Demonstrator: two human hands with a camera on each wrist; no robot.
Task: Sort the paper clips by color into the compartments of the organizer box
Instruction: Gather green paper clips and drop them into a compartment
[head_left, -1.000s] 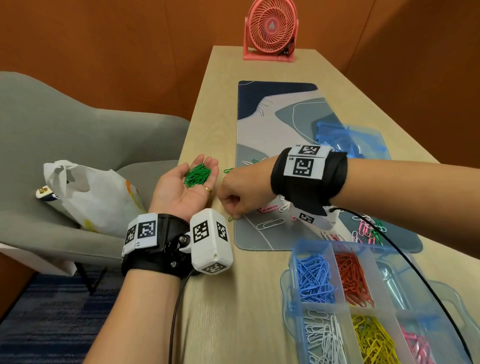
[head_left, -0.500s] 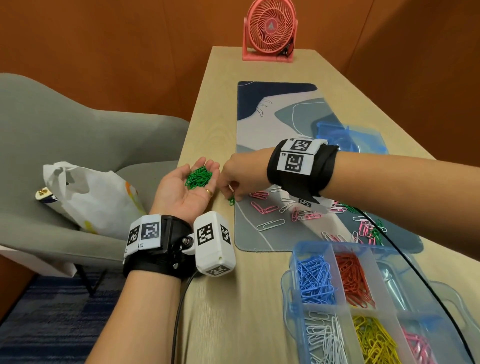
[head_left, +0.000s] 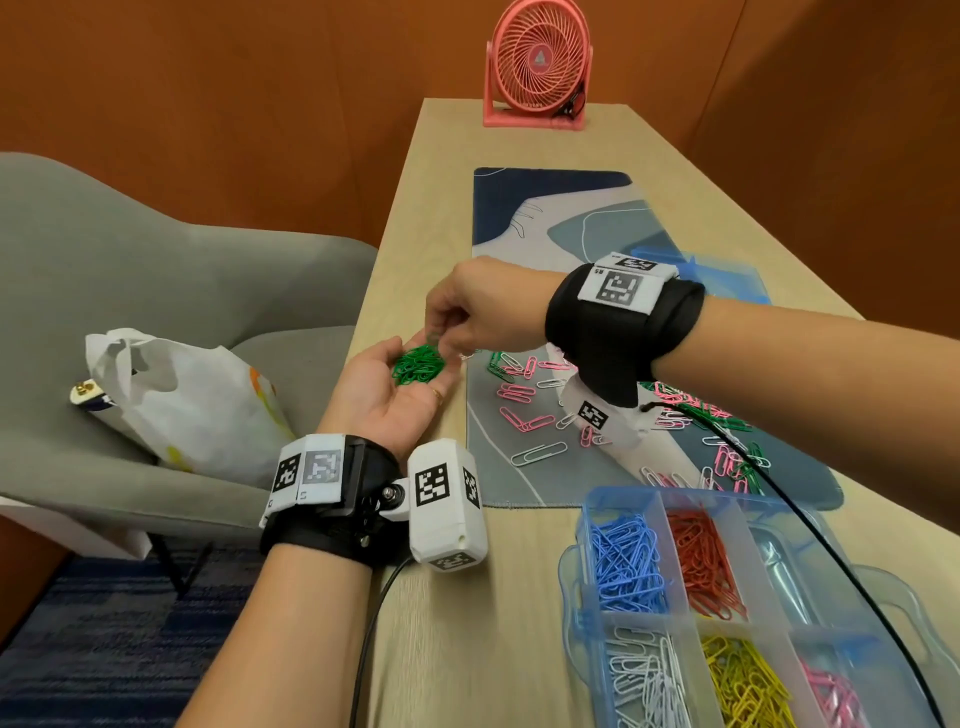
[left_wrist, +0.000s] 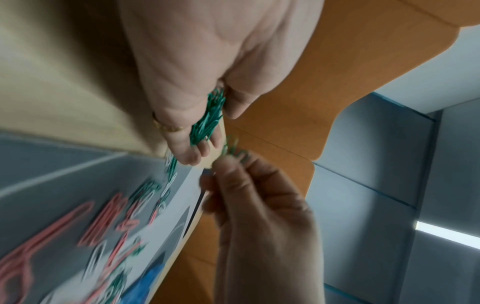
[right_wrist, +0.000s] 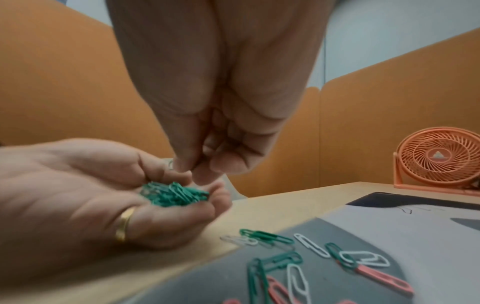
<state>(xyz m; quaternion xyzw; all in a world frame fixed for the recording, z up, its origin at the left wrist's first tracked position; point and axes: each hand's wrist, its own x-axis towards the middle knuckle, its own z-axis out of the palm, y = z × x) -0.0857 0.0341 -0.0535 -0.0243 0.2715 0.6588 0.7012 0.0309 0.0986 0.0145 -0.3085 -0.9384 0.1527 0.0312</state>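
Two hands are seen above the left edge of the bench (head_left: 415, 649). The left hand (head_left: 382, 395) is turned palm up, with the fingers gently cupped, and a small heap of green paper clips (head_left: 417, 365) is carried in it. A gold ring (right_wrist: 124, 223) is worn on one finger. The right hand (head_left: 480, 306) is held just above this heap, and a green clip (left_wrist: 235, 151) is pinched between its thumb and fingertips; it is blurred in the left wrist view. More clips, pink, green and white (head_left: 524, 395), are scattered on the desk mat (head_left: 550, 223). The organizer box (head_left: 589, 512) is placed near the front right of the bench, well apart from both hands. Blue clips (head_left: 626, 564), red clips (head_left: 704, 564), white clips (head_left: 647, 680), yellow clips (head_left: 745, 680) and pink clips (head_left: 834, 693) are kept in separate compartments. A pink fan (head_left: 537, 62) is placed at the far end of the bench.
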